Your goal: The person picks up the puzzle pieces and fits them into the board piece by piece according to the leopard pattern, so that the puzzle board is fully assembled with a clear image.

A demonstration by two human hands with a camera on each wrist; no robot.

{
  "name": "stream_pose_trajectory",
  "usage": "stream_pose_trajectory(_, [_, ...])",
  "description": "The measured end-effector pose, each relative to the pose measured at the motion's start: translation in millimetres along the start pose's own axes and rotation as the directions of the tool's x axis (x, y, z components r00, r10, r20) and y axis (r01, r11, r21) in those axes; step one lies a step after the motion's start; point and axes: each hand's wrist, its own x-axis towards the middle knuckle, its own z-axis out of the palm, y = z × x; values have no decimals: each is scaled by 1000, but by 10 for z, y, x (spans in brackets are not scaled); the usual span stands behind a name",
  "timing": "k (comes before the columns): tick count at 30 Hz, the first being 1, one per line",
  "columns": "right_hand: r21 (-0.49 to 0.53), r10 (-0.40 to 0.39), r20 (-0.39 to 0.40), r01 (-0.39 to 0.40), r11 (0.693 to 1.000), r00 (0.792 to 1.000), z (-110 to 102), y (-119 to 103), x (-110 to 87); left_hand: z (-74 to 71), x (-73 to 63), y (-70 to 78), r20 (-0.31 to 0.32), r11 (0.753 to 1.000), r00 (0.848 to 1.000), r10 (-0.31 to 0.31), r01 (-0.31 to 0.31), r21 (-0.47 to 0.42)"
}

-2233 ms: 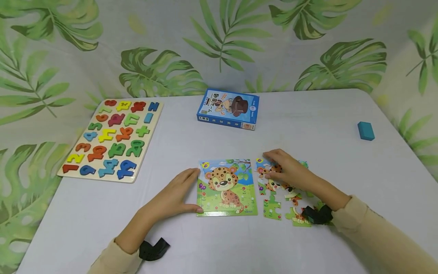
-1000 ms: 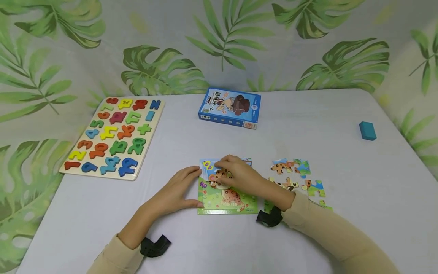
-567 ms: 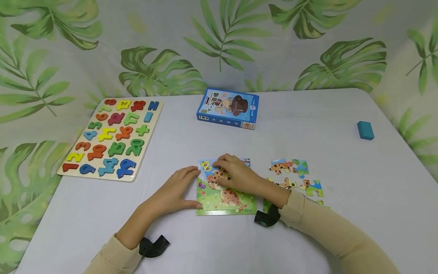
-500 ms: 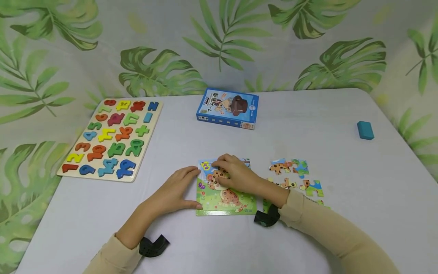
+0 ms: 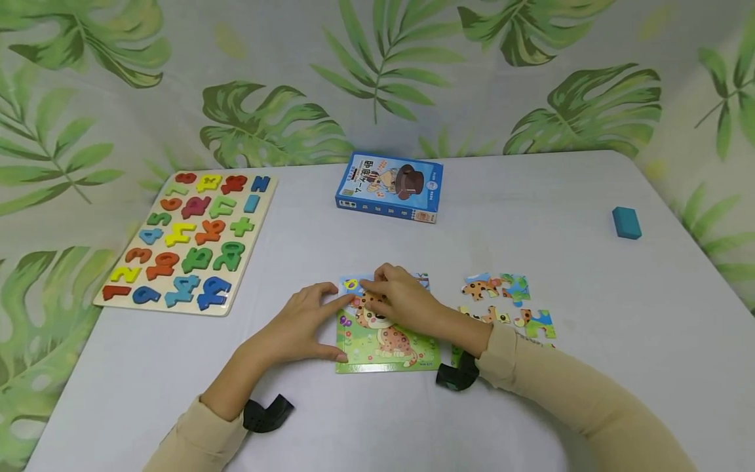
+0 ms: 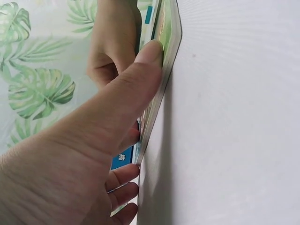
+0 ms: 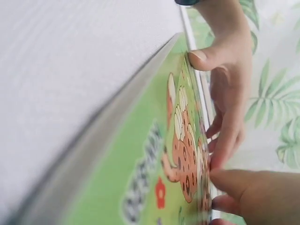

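On the table lies a square puzzle board with a leopard cub picture. My left hand is at its left side, thumb on the lower left edge and index finger reaching over the upper left corner. In the left wrist view, the left thumb lies on the board's rim and other fingertips meet its edge. A jigsaw piece with a yellow shape lies at that corner. My right hand bends over the board, thumb and index finger on this piece; its far side is hidden. Several loose jigsaw pieces lie to the right.
A wooden number board with coloured numerals stands at the left. A blue game box lies behind the puzzle board. At the far right is a small teal block. The right sleeve partly covers the loose pieces.
My right hand has carried a piece from the loose ones at right onto the board's upper left corner. Just now my left index finger has moved over that corner beside it.
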Motion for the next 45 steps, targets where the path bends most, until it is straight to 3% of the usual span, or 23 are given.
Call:
stream_pose_trajectory(4, [21,39,92,-41,999,995,-47,-40,-14,0,-5,-10,4,1000,1000,-6,6,-4])
stream_pose_trajectory(7, [123,97,163,-117,985,982,-117,-63,-54,2,-11,-14,-4,1000,1000,-5,5,-13])
stream_pose_trajectory(9, [208,115,169,-150,967,979,-190,-71,-97,3,-12,-14,-12,1000,1000,-1,1,-18])
stream_pose_trajectory(12, [306,128,130,-162,938,983,-354,-62,-196,10,-11,-13,-22,1000,1000,4,-4,-21])
stream_pose_trajectory(17, [361,104,-27,-87,928,994,-663,64,-428,15,-5,-10,-26,1000,1000,-3,2,-27])
stream_pose_trajectory(21, [353,127,-126,-75,933,984,-844,239,-658,18,-5,-11,-28,1000,1000,-4,3,-27])
stream_pose_trajectory(25, [338,209,-151,-148,929,966,-918,458,-878,28,0,-14,-26,1000,1000,-5,4,-23])
stream_pose_trajectory(31, [357,266,-117,-209,910,957,-894,739,-1091,25,4,-13,-20,1000,1000,-9,8,-25])
stream_pose_trajectory(38, [347,330,-38,-297,890,943,-817,969,-1180,18,7,-7,-12,999,1000,-15,15,-32])
stream_pose_trajectory(42, [314,332,-18,-310,897,943,-776,1064,-1219,24,8,-10,-15,999,1000,-15,14,-33])
stream_pose_trajectory(45, [258,313,-19,-298,919,950,-744,1117,-1240,30,9,-15,-19,999,1000,-13,13,-33])
